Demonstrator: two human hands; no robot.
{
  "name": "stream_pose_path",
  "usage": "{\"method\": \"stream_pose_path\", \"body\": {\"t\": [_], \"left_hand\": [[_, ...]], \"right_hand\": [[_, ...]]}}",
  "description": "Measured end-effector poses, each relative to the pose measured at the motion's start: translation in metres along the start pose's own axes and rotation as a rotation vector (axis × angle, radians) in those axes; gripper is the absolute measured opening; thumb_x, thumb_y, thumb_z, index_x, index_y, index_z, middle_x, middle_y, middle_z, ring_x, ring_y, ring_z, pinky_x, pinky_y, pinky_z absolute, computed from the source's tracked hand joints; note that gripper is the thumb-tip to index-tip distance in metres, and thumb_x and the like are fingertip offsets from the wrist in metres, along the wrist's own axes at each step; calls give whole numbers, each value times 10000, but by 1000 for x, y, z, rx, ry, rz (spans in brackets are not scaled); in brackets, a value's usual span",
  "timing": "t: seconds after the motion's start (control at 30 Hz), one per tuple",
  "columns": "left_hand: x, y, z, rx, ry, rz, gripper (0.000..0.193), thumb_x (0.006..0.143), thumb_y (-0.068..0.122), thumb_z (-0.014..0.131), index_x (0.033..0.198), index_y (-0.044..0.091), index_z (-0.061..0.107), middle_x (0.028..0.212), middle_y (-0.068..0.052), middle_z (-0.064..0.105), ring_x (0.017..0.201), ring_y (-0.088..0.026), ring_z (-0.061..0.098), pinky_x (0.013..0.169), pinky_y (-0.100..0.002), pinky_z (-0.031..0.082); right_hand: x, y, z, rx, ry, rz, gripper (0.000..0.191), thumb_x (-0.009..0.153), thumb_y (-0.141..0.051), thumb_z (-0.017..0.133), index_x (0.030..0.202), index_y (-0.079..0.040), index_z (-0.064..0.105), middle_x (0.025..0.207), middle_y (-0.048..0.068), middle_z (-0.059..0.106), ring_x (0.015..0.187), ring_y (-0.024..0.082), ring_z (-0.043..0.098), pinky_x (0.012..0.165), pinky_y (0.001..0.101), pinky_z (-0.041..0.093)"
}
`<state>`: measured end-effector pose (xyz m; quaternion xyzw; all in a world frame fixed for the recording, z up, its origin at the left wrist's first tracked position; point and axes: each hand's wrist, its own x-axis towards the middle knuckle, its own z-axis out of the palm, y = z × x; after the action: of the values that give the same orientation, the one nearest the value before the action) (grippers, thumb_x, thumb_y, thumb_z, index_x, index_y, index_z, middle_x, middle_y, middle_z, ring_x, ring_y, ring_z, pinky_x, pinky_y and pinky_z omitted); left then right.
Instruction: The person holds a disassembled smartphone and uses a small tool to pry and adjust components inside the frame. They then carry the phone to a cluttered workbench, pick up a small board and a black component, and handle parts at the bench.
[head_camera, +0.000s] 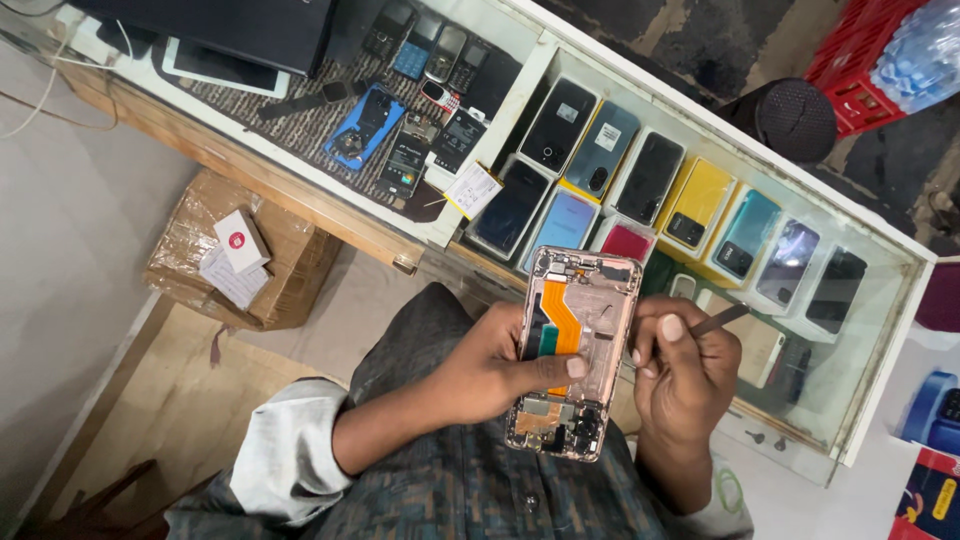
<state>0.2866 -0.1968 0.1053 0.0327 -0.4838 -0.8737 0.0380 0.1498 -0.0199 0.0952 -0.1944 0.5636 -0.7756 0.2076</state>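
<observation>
over glass counter: left hand grips opened phone; right hand pinches tool

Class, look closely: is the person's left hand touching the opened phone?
Touching. The head view shows the left hand gripping the opened phone, thumb pressed across its middle.

Glossy metal phone frame, glass counter

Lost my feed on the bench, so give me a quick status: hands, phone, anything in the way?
Left hand grips opened phone, orange flex cable exposed. Right hand holds thin tool beside phone's edge. Nothing between them; glass display case beneath.
</observation>
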Motion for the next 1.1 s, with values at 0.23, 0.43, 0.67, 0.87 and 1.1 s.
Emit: {"method": "stream_pose_path", "body": {"t": [0.23,0.43,0.67,0.87,1.1], "left_hand": [[1,2,1,62,14,37,205,1010,142,705,1117,-33,689,982,-22,721,896,-69,639,812,-248,537],[3,3,3,34,15,8,244,1002,131,705,1171,-43,691,1001,-36,735,891,-80,655,810,-256,547],[4,-1,8,33,16,8,243,1000,111,708,1178,-54,699,1026,-53,745,922,-79,666,842,-262,560],[1,-2,12,68,3,41,217,1010,122,704,1148,-45,693,979,-15,721,889,-55,624,810,-254,538],[0,2,17,255,27,54,181,1000,154,720,956,-20,699,831,-22,712,762,-52,610,714,-261,521]], "right_hand": [[-3,1,0,-27,-10,-7,234,1027,-94,625,1068,133,667,720,96,578,585,95,468,537,211,309],[-3,1,0,-10,26,-52,249,1027,-103,606,1042,140,660,844,144,637,613,104,483,548,208,316],[-3,2,-8,3,0,-63,251,1033,-114,629,1025,134,664,683,110,596,542,83,468,555,205,303],[-7,1,-10,-18,0,-44,225,1007,-120,645,978,103,651,721,114,627,579,79,469,544,202,306],[-11,-2,-13,-20,-13,-40,202,994,-96,648,990,106,659,769,112,640,584,70,480,539,194,323]]}}
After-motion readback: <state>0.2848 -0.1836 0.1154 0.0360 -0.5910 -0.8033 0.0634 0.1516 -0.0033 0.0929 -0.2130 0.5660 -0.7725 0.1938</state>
